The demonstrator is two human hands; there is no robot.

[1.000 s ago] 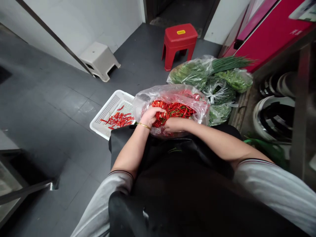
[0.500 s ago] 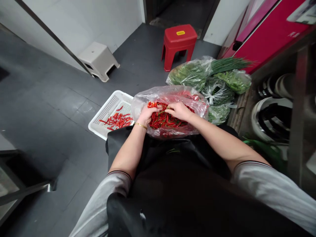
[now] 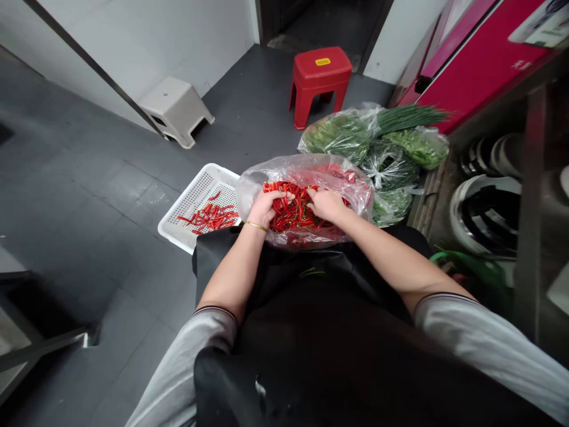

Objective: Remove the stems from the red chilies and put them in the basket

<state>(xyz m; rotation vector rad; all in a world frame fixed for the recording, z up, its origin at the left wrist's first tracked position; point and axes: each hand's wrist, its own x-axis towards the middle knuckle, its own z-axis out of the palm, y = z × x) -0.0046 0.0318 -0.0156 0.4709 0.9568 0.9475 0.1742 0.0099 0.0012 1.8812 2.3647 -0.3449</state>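
Red chillies [image 3: 296, 220], head view: heaped inside the clear bag [image 3: 252, 178].
Left hand [image 3: 264, 206]: curled around several chillies near the bag's left edge.
Right hand [image 3: 329, 205]: bent over the heap; grip cannot be told.
White basket [image 3: 202, 188]: chillies strewn toward its bag-side edge.

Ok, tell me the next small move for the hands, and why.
Probably the right hand should pick a chili from the red chili pile in the plastic bag and pass it to the left hand. The right hand's fingers are at the pile, and the left hand, close by, appears curled around a bunch of chilies.
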